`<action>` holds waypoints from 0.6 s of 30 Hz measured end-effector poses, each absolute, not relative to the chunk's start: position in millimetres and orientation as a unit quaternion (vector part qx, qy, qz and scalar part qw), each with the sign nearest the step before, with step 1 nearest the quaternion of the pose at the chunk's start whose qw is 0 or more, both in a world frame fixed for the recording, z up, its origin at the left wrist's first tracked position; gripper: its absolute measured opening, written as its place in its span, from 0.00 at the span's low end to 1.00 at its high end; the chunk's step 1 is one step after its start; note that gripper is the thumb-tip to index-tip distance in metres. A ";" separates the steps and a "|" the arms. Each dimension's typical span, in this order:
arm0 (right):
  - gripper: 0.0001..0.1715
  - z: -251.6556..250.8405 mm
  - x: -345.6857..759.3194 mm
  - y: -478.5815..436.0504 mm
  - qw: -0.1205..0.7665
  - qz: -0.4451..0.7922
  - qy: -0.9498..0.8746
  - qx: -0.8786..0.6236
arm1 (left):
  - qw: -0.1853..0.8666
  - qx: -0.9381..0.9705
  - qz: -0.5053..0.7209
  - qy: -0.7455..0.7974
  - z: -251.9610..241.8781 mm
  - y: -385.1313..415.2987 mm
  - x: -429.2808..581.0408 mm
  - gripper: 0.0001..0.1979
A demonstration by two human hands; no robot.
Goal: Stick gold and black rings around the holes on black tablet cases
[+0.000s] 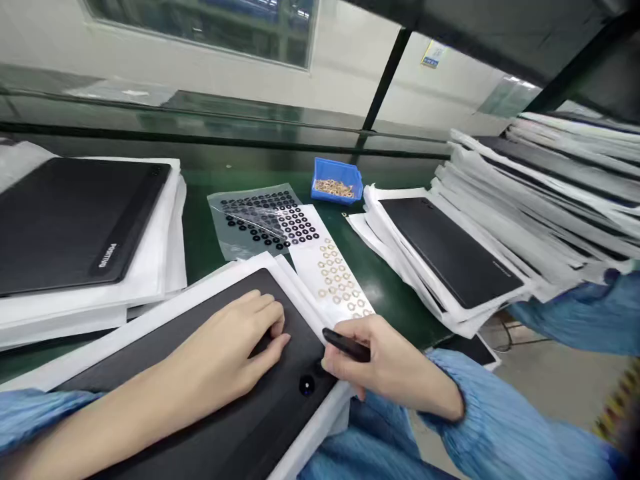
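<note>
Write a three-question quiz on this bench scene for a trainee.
1. True or false: the left hand rests on the black panel.
2. What does the right hand grip? A: black pen-like tool; B: red screwdriver; C: tape roll.
3. Fill in: the blue bin holds small ___-coloured parts.
Key: 1 true; 2 A; 3 gold.

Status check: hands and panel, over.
Left hand flat on black panel. Right hand grips black tool, tip at panel edge. Gold ring sheet beside right hand.
</note>
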State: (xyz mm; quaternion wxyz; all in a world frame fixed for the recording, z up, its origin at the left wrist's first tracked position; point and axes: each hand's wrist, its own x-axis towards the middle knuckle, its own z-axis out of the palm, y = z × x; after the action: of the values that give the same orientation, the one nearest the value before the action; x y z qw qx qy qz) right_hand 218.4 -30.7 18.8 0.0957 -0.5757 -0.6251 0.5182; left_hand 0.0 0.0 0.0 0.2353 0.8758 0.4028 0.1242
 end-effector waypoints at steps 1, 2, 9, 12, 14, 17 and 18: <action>0.08 19.1 217.3 -31.1 0.101 0.496 -0.639 -0.579 | 0.233 0.877 0.126 0.401 -0.2 0.6 0.0 0.09; 0.08 19.5 216.2 -31.6 0.106 0.476 -0.652 -0.581 | 0.230 0.878 0.127 0.400 -0.4 1.3 0.0 0.09; 0.11 20.8 211.3 -35.7 0.157 0.415 -0.698 -0.562 | 0.221 0.883 0.140 0.389 1.1 -2.0 -0.9 0.10; 0.11 15.5 217.8 -34.6 0.205 0.443 -0.689 -0.535 | 0.222 0.893 0.153 0.361 2.9 -17.7 -3.7 0.08; 0.12 11.5 224.1 -33.3 0.280 0.452 -0.666 -0.523 | 0.199 0.914 0.149 0.322 3.5 -29.8 -4.8 0.07; 0.24 8.2 230.6 -32.4 0.415 0.410 -0.644 -0.495 | 0.126 0.949 0.115 0.264 4.3 -40.2 -2.5 0.21; 0.28 7.8 231.4 -32.5 0.441 0.402 -0.640 -0.484 | 0.107 0.956 0.104 0.251 4.8 -40.8 -0.9 0.23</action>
State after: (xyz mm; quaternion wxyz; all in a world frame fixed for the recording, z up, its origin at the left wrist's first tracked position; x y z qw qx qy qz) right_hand 231.4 -32.5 7.8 0.4407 -0.4844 -0.6401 0.4018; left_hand -0.9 -40.8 4.8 0.1067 0.9564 0.2514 0.1039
